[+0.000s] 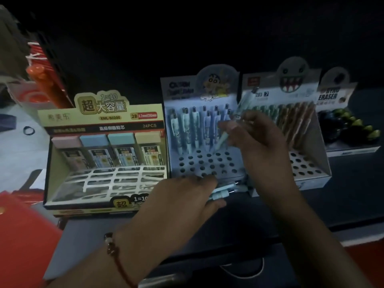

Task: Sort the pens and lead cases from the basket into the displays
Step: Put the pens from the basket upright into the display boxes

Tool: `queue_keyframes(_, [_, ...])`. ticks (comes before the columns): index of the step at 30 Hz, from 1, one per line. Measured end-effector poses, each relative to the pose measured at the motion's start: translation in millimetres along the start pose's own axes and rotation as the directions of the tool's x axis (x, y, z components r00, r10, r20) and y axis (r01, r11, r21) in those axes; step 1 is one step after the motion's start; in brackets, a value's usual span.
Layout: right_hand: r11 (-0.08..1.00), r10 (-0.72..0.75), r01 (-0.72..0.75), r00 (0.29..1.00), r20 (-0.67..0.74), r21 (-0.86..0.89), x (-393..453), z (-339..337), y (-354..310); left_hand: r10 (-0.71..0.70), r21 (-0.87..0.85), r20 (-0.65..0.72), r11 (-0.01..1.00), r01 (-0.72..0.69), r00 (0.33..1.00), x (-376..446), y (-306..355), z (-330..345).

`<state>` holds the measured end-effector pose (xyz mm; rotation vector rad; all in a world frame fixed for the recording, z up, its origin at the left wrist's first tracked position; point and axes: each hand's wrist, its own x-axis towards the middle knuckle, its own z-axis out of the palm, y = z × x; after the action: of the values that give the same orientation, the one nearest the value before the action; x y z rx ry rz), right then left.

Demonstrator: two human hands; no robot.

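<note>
Nearest you, your left hand (182,196) is gripping a small bundle of light blue pens (223,190), fingers curled over them, their tips sticking out to the right just in front of the blue pen display (205,163). A beaded bracelet on a red cord (113,249) is sitting on that wrist. Your right hand (255,140) is pinching a single light blue pen (224,138) between thumb and fingers, holding it tilted with its lower end just above the display's rows of holes. Behind it, about ten pens (194,125) are standing upright in the back rows.

To the left, the lead case display (104,163) is holding four lead cases (108,150) in pink, blue, teal and yellow along its back row; its card is reading "1=10", "2B" and "24PCS". Right of the blue display, a monster-face pen display (291,125) is carrying green and brown pens, and past it a card is reading "ERASER" (328,96).

The scene is dim and blurred, so smaller print is staying illegible. The red objects at the left edge are too blurred to identify.
</note>
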<state>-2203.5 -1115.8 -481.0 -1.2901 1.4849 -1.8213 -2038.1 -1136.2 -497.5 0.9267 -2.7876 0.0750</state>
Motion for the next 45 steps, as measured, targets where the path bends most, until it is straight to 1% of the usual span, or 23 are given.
queue_keyframes(2, [0.996, -0.046, 0.048, 0.999, 0.025, -0.073, 10.0, 12.8, 1.9, -0.019, -0.023, 0.046, 1.0, 0.02, 0.999, -2.4, -2.8, -0.1])
queue_keyframes(3, [0.986, -0.067, 0.074, 0.996, 0.055, -0.151, 15.4, 18.6, 4.3, -0.027, -0.04, 0.07, 0.999, 0.03, 0.997, -3.9, -5.1, -0.7])
queue_keyframes(5, [0.944, -0.074, 0.106, 0.991, 0.112, -0.313, 24.5, 30.2, 8.6, -0.032, -0.059, 0.111, 0.997, 0.038, 0.993, -8.5, -11.6, -3.0])
queue_keyframes(8, [0.879, -0.102, 0.145, 0.988, 0.118, -0.453, 31.2, 32.6, 19.1, -0.023, -0.085, 0.14, 0.996, 0.035, 0.99, -9.8, -15.3, -7.7])
queue_keyframes(11, [0.841, -0.142, 0.201, 0.978, 0.153, -0.502, 31.7, 33.8, 31.2, -0.019, -0.112, 0.16, 0.993, 0.038, 0.987, -8.5, -21.1, -10.1])
queue_keyframes(14, [0.805, -0.096, 0.201, 0.973, 0.212, -0.558, 30.2, 34.0, 41.8, -0.031, -0.121, 0.158, 0.991, 0.051, 0.987, -7.2, -24.9, -10.2])
queue_keyframes(18, [0.751, -0.045, 0.176, 0.975, 0.216, -0.636, 33.7, 36.8, 44.8, -0.037, -0.114, 0.159, 0.992, 0.056, 0.987, -5.0, -27.5, -5.7])
queue_keyframes(23, [0.604, 0.0, 0.178, 0.975, 0.223, -0.777, 39.4, 45.6, 41.5, -0.074, -0.103, 0.132, 0.991, 0.088, 0.989, -6.2, -29.9, 0.0])
queue_keyframes(29, [0.526, 0.04, 0.153, 0.978, 0.203, -0.837, 42.8, 47.0, 33.9, -0.077, -0.1, 0.101, 0.991, 0.087, 0.992, -8.9, -29.9, 0.7])
queue_keyframes(31, [0.515, 0.045, 0.165, 0.975, 0.218, -0.841, 40.2, 43.9, 28.5, -0.075, -0.116, 0.098, 0.99, 0.086, 0.992, -9.1, -30.7, 0.1])
queue_keyframes(32, [0.53, 0.047, 0.172, 0.972, 0.231, -0.83, 37.4, 40.5, 25.9, -0.073, -0.119, 0.091, 0.989, 0.084, 0.993, -9.3, -31.1, -0.7])
queue_keyframes(34, [0.628, 0.078, 0.147, 0.965, 0.25, -0.764, 29.5, 29.4, 19.4, -0.07, -0.123, 0.057, 0.989, 0.077, 0.996, -9.9, -32.0, -1.6])
queue_keyframes(36, [0.749, 0.18, 0.047, 0.946, 0.271, -0.661, 20.6, 14.4, 9.5, -0.074, -0.131, -0.006, 0.989, 0.073, 0.997, -11.1, -31.4, -3.5])
queue_keyframes(37, [0.784, 0.255, -0.014, 0.919, 0.302, -0.62, 16.8, 6.8, 3.9, -0.076, -0.135, -0.042, 0.988, 0.07, 0.996, -11.2, -30.8, -5.1])
queue_keyframes(38, [0.806, 0.333, -0.074, 0.877, 0.347, -0.587, 12.3, 0.3, -1.3, -0.07, -0.133, -0.079, 0.989, 0.06, 0.994, -11.5, -30.5, -6.1])
queue_keyframes(40, [0.848, 0.452, -0.222, 0.777, 0.438, -0.482, 4.8, -8.8, -8.0, -0.035, -0.115, -0.155, 0.993, 0.017, 0.987, -10.6, -28.8, -6.8])
queue_keyframes(42, [0.866, 0.496, -0.374, 0.722, 0.482, -0.331, 0.2, -15.9, -10.3, 0.001, -0.1, -0.174, 0.995, -0.019, 0.985, -8.7, -24.9, -6.3])
queue_keyframes(43, [0.867, 0.498, -0.416, 0.711, 0.496, -0.275, -2.1, -19.4, -11.5, 0.017, -0.097, -0.173, 0.995, -0.034, 0.985, -7.8, -22.8, -5.3])
queue_keyframes(45, [0.867, 0.492, -0.45, 0.694, 0.525, -0.216, -6.6, -29.4, -14.2, 0.046, -0.089, -0.199, 0.994, -0.064, 0.979, -7.3, -18.5, -2.6])
